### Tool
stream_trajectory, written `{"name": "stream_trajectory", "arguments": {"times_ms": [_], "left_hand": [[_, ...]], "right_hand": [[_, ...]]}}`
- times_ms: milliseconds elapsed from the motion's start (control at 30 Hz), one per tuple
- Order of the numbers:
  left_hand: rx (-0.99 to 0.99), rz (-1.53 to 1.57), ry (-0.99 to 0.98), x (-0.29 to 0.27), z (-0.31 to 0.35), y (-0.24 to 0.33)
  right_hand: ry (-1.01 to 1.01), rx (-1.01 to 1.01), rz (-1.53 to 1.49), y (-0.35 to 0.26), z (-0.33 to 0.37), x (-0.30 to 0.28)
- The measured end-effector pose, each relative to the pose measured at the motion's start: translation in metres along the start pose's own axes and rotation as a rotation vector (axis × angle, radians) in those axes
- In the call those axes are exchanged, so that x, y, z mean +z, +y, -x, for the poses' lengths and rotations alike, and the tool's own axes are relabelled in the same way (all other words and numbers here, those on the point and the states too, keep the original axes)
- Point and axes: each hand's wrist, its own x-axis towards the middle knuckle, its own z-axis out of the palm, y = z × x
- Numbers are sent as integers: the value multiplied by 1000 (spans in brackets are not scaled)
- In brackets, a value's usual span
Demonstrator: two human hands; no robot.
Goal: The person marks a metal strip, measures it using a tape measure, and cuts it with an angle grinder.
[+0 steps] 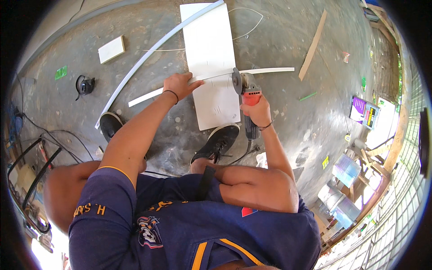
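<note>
Low over the floor, my left hand (177, 85) is closed round a narrow white strip (146, 97), pressing it down across a long white board (218, 105). My right hand (258, 112) grips a red and black angle grinder (253, 97) by its body. The grinder's disc (236, 81) stands on edge at the strip, near the board's right side. Beyond the disc, a white strip length (272, 70) extends right over the floor. Whether the two lengths are still joined is hidden behind the disc. Short pencil-like marks show on the board.
A long pale curved strip (141, 63) crosses the board's far end. At left lie a white block (111, 49) and a small black object with a strap (84, 86). A brown strip (313, 45) lies far right. My shoes (218, 143) flank the work; a grinder cord (245, 150) trails nearby.
</note>
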Motion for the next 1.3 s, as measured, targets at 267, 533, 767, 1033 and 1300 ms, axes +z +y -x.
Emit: {"name": "stream_trajectory", "arguments": {"times_ms": [267,533,767,1033,1300], "left_hand": [[-7,6,7,0,1,5],[-7,-13,35,1,2,2],[12,2,79,6,1,-1],[9,7,78,6,0,2],[7,-18,73,4,-1,5]], "right_hand": [[53,-80,37,7,-1,0],[17,-25,93,2,0,-3],[46,-71,137,5,-1,-3],[20,-12,82,-1,0,-5],[19,-4,121,-2,-1,-6]]}}
